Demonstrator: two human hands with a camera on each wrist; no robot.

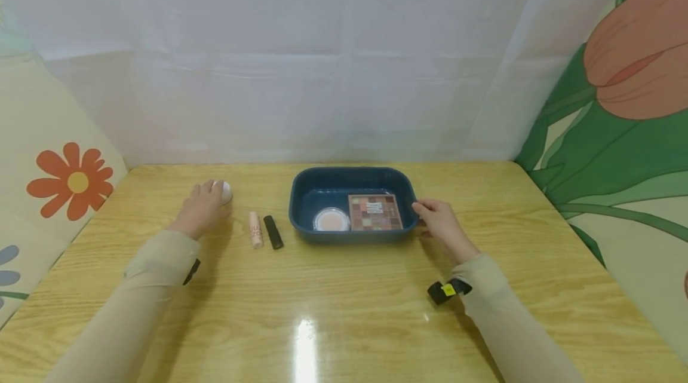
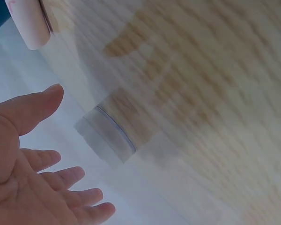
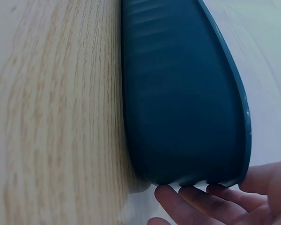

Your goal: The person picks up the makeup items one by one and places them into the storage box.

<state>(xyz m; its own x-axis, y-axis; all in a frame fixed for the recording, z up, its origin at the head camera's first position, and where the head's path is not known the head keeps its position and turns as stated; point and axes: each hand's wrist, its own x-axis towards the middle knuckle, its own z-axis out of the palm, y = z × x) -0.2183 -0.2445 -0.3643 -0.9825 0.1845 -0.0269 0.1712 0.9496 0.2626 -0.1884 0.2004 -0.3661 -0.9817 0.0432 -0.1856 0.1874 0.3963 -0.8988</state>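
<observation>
My left hand (image 1: 201,207) is held over a small round jar with a white top (image 1: 227,193) at the left of the table. In the left wrist view its thumb and fingers are extended, and a gap shows between them and the jar (image 2: 114,129). My right hand (image 1: 443,224) grips the right end of a dark blue rectangular basin (image 1: 355,238). In the right wrist view the thumb sits at the rim and the fingertips (image 3: 166,194) press the outer wall. Inside the basin lie a round compact (image 1: 331,220) and a square eyeshadow palette (image 1: 375,213).
Between the left hand and the basin, a pale pink tube with lettering (image 1: 255,229) and a black tube (image 1: 273,232) lie side by side on the wooden table (image 1: 344,299). A white cloth (image 1: 322,72) hangs behind the table's back edge.
</observation>
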